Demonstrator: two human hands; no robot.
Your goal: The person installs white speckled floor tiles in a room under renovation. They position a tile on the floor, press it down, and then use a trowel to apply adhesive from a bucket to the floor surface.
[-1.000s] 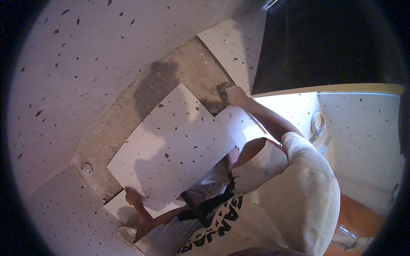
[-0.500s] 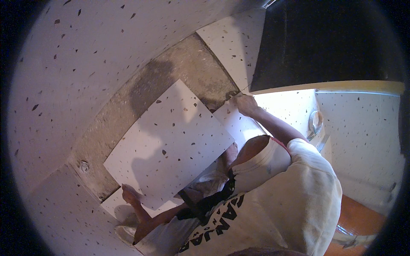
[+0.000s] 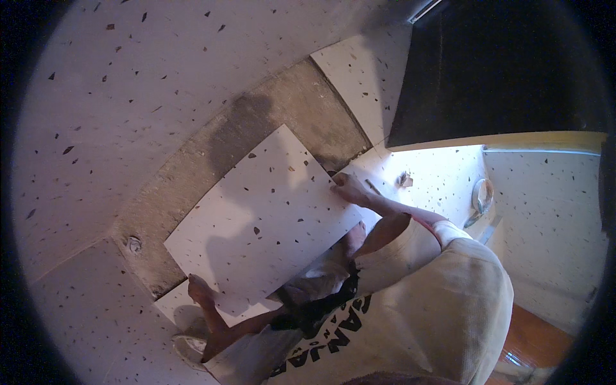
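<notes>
I hold a large white speckled floor tile (image 3: 263, 218) tilted over a bare grey mortar strip (image 3: 212, 154) in the tiled floor. My left hand (image 3: 200, 290) grips the tile's near left corner. At the tile's right edge, my right hand (image 3: 350, 189) has its fingers over the rim, close to a laid tile (image 3: 366, 70) beyond. My knees and pale shirt hide the tile's near edge.
A small round fitting (image 3: 133, 244) sits in the grey strip at the left. A dark doorway (image 3: 500, 70) with a yellow threshold (image 3: 513, 140) lies at the upper right. A pencil (image 3: 372, 186), a scrap (image 3: 404, 179) and a round roll (image 3: 481, 194) lie on the bright floor.
The tile has come down and nearer to me over the grey strip. My right hand has slid from the far corner down toward me along the right edge; my left hand has hardly moved.
</notes>
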